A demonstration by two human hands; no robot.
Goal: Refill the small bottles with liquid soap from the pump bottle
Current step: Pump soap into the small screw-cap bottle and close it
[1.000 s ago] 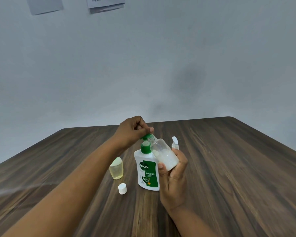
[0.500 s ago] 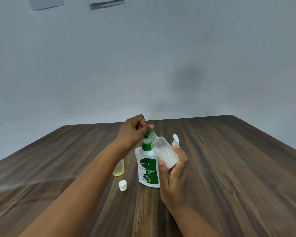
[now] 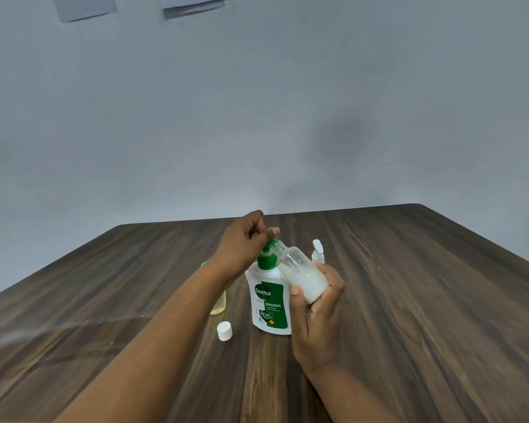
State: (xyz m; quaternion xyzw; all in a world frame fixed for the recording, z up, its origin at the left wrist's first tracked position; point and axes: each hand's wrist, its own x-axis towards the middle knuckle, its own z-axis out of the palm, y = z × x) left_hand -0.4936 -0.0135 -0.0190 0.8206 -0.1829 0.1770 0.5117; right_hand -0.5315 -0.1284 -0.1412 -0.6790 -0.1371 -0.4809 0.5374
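The head view looks down at a dark wooden table (image 3: 409,300) against a plain grey wall (image 3: 287,117).

The white pump bottle (image 3: 268,303), with a green label, stands upright near the middle of the table, between the two forearms. The left hand (image 3: 243,244) sits on top of it. Its fingers are curled over the green pump head (image 3: 267,257) and the thumb lies across the top.

The right hand (image 3: 316,312) is just beside the pump bottle, on its right. It grasps the small clear bottle (image 3: 300,271) around the lower half, thumb in front and fingers wrapped behind. This bottle is tilted, with its open threaded neck leaning left and meeting the pump's spout just under the left thumb. Whitish liquid fills its lower part; the upper part is clear.

To the left of the pump bottle, a small yellowish bottle (image 3: 220,304) stands on the table, mostly hidden behind the left forearm. A white cap (image 3: 224,330) lies on the wood in front of it, near the pump bottle's base and touching nothing. Behind the right hand's fingers, a white dispenser top (image 3: 317,252) rises; what it is fitted to is hidden.

Two sheets of paper (image 3: 193,4) hang on the wall at the top edge.
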